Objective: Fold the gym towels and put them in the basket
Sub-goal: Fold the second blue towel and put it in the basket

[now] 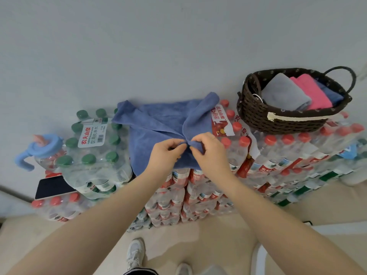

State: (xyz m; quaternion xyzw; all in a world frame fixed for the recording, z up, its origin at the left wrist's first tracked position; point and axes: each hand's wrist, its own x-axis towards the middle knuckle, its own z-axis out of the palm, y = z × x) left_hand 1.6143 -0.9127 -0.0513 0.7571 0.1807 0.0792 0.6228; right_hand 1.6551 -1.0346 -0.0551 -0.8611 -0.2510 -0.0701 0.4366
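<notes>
**Blue towel being gathered at its near edge**

Stacked shrink-wrapped packs of bottled water [198,187] against a plain pale wall are being used as the work surface. A blue gym towel [158,124] is being spread over the top of the packs, its right part already turned over towards the middle. The near edge is being pinched by the left hand [166,153] and the right hand [208,149], held close together with fingers curled round the cloth. To the right, on the red-capped bottles, a dark woven basket [258,118] is being filled: a grey towel [282,94], a pink towel [313,90] and a further blue towel [333,96] are lying folded inside it.

The cloth is judged to be light, soft and limp, so corners and hems are likely being favoured as holds; a mid-panel grip would probably let it sag. The uneven bottle caps beneath may be letting folds slip.

A phone [53,186] and a blue-lidded cup [42,147] are resting at the left.
</notes>
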